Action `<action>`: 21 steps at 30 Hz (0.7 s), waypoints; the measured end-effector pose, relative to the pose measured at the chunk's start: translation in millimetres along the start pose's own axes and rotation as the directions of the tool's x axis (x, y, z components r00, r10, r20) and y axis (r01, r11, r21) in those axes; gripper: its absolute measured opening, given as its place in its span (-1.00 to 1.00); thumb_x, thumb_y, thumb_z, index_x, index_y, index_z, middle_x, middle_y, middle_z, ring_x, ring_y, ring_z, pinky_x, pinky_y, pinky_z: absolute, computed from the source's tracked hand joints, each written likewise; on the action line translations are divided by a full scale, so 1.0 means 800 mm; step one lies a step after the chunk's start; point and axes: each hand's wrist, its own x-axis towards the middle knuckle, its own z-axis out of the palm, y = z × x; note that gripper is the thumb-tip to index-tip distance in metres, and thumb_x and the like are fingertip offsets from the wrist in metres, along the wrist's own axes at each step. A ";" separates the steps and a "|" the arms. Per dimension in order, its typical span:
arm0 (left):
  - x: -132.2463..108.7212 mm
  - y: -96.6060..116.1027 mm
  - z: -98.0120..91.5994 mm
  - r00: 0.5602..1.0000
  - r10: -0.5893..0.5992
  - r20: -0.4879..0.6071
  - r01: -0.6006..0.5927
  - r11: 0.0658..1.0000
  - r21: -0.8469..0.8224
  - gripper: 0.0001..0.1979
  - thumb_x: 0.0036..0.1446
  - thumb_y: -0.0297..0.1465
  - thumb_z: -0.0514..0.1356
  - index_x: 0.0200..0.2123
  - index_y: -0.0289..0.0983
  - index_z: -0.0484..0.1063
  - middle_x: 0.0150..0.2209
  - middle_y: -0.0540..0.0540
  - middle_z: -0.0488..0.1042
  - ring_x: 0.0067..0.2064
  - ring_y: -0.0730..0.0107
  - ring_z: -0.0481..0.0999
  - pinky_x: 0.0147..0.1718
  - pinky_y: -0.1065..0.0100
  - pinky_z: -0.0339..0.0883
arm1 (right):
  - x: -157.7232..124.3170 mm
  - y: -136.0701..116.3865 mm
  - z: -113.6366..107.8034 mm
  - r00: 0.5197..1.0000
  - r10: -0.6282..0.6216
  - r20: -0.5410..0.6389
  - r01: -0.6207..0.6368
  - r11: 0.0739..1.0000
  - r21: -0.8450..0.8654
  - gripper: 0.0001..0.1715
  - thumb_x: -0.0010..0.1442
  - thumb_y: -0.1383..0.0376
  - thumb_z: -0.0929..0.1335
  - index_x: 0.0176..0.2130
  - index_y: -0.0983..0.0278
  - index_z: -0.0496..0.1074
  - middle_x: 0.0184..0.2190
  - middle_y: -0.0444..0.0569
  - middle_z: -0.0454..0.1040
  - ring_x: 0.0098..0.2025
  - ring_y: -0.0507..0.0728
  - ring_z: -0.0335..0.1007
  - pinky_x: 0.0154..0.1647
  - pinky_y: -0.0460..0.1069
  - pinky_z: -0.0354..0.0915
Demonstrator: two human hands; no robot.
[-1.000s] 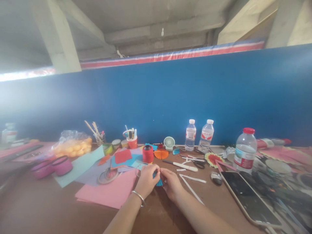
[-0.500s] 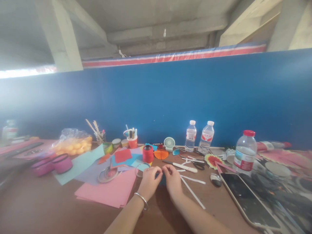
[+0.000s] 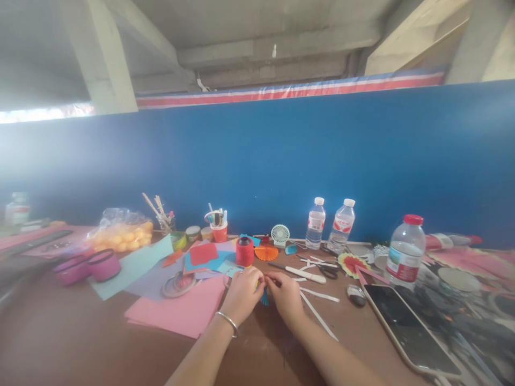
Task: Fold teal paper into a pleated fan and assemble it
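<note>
Close together over the brown table [image 3: 265,354], my left hand [image 3: 243,292] and my right hand [image 3: 285,296] pinch a small blue pleated paper [image 3: 264,298]. Most of that paper is hidden behind my fingers; its folded edge shows below them. My left wrist wears a silver bangle. Just beyond my left hand stands a red thread spool [image 3: 244,251]. An orange pleated paper fan [image 3: 266,253] lies past my fingertips. White paper strips [image 3: 319,295] and a white-handled cutter [image 3: 306,275] are to the right of my right hand.
Pink paper sheets [image 3: 177,311] and a tape roll [image 3: 179,284] lie at left. Farther back are a bag of yellow balls [image 3: 120,236], a small white fan [image 3: 280,235] and water bottles [image 3: 316,225]. A phone [image 3: 408,327] and a red-capped bottle [image 3: 405,252] are at right.
My fingertips have come closer together and my left hand has turned a little. More of the blue paper's pleated edge now shows beneath them.
</note>
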 end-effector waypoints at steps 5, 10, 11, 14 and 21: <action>0.003 -0.010 -0.007 0.995 0.092 0.047 -0.097 0.989 0.114 -0.87 0.06 -0.39 -0.02 -0.43 -0.25 0.29 -0.40 -0.04 0.32 -0.32 0.36 0.28 -0.26 0.31 0.04 | 0.001 0.004 0.002 0.999 -0.006 0.053 0.012 0.994 -0.110 -0.78 -0.02 0.28 0.25 -0.40 0.22 0.47 -0.46 -0.06 0.48 -0.46 0.10 0.34 -0.41 -0.05 0.20; 0.005 -0.015 -0.010 0.969 0.235 0.069 -0.242 0.964 0.109 -0.88 0.07 -0.42 -0.01 -0.39 -0.25 0.30 -0.32 -0.05 0.35 -0.24 0.34 0.28 -0.23 0.30 0.06 | -0.001 -0.002 -0.001 0.971 -0.156 0.181 0.191 0.961 -0.198 -0.76 -0.03 0.39 0.22 -0.39 0.22 0.45 -0.51 -0.08 0.43 -0.46 0.06 0.27 -0.45 -0.10 0.11; 0.005 -0.015 -0.011 0.964 0.256 0.068 -0.262 0.961 0.086 -0.88 0.07 -0.43 -0.01 -0.39 -0.25 0.31 -0.28 -0.06 0.35 -0.21 0.34 0.28 -0.21 0.29 0.06 | -0.001 -0.004 -0.002 0.961 -0.180 0.211 0.221 0.956 -0.193 -0.76 -0.04 0.40 0.22 -0.41 0.23 0.45 -0.51 -0.09 0.42 -0.46 0.05 0.26 -0.45 -0.11 0.10; 0.007 -0.018 -0.011 0.951 0.291 0.110 -0.290 0.957 -0.019 -0.86 0.07 -0.46 -0.02 -0.39 -0.24 0.33 -0.24 -0.07 0.36 -0.18 0.35 0.28 -0.18 0.30 0.07 | 0.000 -0.008 -0.005 0.937 -0.222 0.270 0.275 0.944 -0.181 -0.79 -0.04 0.41 0.23 -0.48 0.23 0.43 -0.55 -0.12 0.39 -0.47 0.03 0.24 -0.47 -0.14 0.06; 0.007 -0.027 -0.008 0.959 0.183 0.216 -0.158 0.979 -0.125 -0.87 0.03 -0.46 -0.02 -0.42 -0.24 0.30 -0.39 -0.02 0.37 -0.31 0.40 0.29 -0.30 0.39 0.11 | 0.001 -0.002 -0.005 0.919 -0.221 0.325 0.290 0.940 -0.181 -0.79 0.01 0.34 0.24 -0.55 0.24 0.42 -0.63 -0.14 0.37 -0.55 0.01 0.22 -0.54 -0.14 0.00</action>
